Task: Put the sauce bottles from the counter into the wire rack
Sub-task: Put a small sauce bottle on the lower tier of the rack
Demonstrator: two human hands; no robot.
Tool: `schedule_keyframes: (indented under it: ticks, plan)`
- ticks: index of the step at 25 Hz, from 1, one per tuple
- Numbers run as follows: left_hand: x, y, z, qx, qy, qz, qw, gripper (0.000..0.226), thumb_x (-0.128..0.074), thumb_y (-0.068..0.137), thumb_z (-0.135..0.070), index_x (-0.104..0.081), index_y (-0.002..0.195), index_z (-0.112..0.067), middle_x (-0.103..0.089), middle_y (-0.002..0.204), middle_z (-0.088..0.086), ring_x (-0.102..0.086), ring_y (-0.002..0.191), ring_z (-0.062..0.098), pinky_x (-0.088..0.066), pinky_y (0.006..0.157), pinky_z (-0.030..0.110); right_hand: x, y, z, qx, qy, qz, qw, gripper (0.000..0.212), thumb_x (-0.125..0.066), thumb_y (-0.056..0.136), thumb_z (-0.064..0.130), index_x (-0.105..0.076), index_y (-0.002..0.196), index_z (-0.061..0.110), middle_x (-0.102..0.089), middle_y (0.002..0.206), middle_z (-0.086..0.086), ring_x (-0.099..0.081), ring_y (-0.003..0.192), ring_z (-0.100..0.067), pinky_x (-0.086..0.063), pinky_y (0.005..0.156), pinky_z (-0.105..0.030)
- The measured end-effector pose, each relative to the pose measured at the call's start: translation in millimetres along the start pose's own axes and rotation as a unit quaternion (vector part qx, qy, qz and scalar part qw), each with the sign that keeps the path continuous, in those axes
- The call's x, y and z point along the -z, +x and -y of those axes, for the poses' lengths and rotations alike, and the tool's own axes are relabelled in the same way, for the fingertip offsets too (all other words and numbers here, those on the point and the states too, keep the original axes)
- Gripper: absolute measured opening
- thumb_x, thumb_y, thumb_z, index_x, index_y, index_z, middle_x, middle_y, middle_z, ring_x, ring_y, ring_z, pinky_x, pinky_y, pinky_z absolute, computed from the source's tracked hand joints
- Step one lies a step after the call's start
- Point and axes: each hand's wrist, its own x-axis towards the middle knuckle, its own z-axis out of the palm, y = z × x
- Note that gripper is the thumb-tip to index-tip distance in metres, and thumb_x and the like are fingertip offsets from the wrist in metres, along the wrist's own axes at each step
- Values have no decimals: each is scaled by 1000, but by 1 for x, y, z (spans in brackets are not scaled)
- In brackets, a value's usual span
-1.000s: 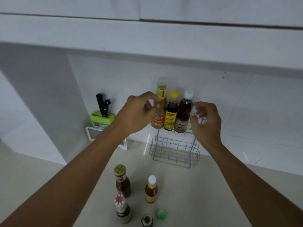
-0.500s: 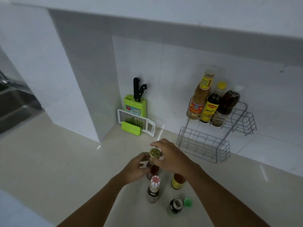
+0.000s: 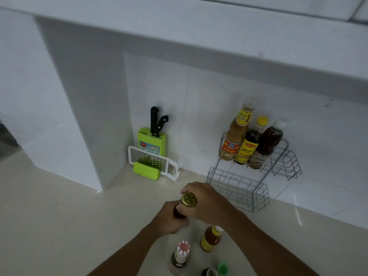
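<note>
Both hands hold a dark bottle with a gold cap (image 3: 188,199) above the counter. My left hand (image 3: 171,220) wraps its body and my right hand (image 3: 207,202) grips its neck just under the cap. The two-tier wire rack (image 3: 239,188) stands against the wall to the right; its upper tier holds three sauce bottles (image 3: 247,148), its lower tier is bare. On the counter near me stand a red sauce bottle with a white cap (image 3: 210,239), a bottle with a red-and-white cap (image 3: 180,257), and two more bottle tops (image 3: 216,270) at the bottom edge.
A green knife block (image 3: 151,141) with two black-handled knives and a white grater (image 3: 153,162) lean in the corner left of the rack. A white pillar juts out at left. An overhead shelf runs above the rack.
Both hands left the rack's upper tier, came down to the counter and closed on the gold-capped bottle. The view swung down and left.
</note>
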Motion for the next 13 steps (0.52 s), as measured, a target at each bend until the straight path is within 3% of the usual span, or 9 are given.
schedule_keyframes:
  ticks: [3,5,7,9,10,11,13]
  plan:
    - [28,15,-48,-62,67,107,990,22,-73,67,-10,-61,62,-27,-63,56,-5,-60,48,15,-45,48,25,48,1,6,142,-181,-82,970,45,-48,85,72,-52,88,26,-59,75,7,-54,58,-14,-39,51,-28]
    - [39,22,-79,-86,115,144,979,15,-77,68,-18,-67,66,-28,-70,68,-4,-67,63,8,-53,59,25,73,2,12,235,-270,-108,927,44,-38,97,62,-51,88,20,-57,66,3,-47,46,-20,-36,46,-31]
    - [44,23,-100,-63,120,165,977,11,-78,66,-21,-69,72,-25,-73,76,1,-69,70,10,-56,66,25,87,3,14,259,-294,-127,911,37,-30,103,47,-50,93,18,-57,59,-1,-45,42,-25,-38,46,-34]
    - [40,22,-113,-62,140,111,982,11,-73,63,-28,-67,72,-27,-72,73,2,-69,67,13,-54,62,26,86,4,17,174,-271,-165,932,29,-26,102,38,-47,96,19,-52,56,1,-46,44,-27,-40,49,-35]
    - [36,21,-116,-71,185,34,980,11,-69,62,-35,-65,71,-30,-70,68,-1,-68,65,16,-52,57,27,80,4,19,88,-236,-185,950,27,-27,100,36,-47,97,18,-54,61,0,-51,50,-28,-42,53,-35]
    - [28,21,-119,-83,261,-65,960,13,-64,62,-42,-62,72,-33,-68,65,-3,-67,64,18,-47,55,26,75,8,18,-16,-178,-197,964,27,-28,99,36,-48,96,17,-58,69,-3,-57,60,-28,-44,58,-35]
    - [9,22,-124,-75,392,-216,891,22,-56,65,-49,-60,79,-33,-67,66,-6,-65,64,19,-45,56,26,74,15,15,-201,-66,-189,959,34,-30,101,36,-54,94,12,-59,84,-9,-60,78,-30,-46,66,-36]
